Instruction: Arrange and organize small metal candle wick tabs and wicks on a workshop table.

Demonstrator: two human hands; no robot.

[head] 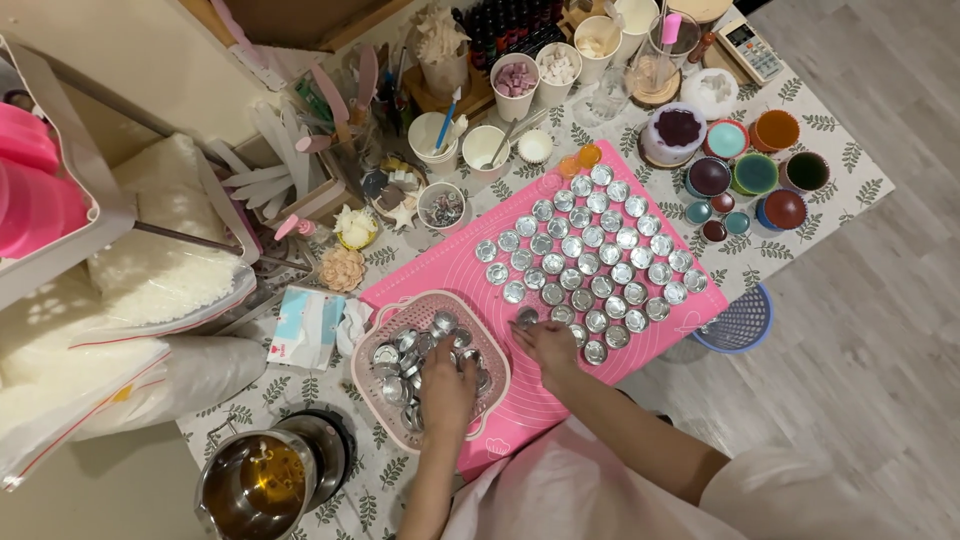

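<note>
Tins [408, 365] fill the basket [372, 395] beneath the left hand [447, 385].

Steel pot [262, 482] w/ amber liquid btm-left; coloured bowls [757, 172] top-right; blue basket [742, 320] by table edge.

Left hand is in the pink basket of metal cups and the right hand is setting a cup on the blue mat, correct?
Not quite: the head view shows the mat is pink, not blue. The left hand is in the pink basket, and the right hand is at a cup.
</note>
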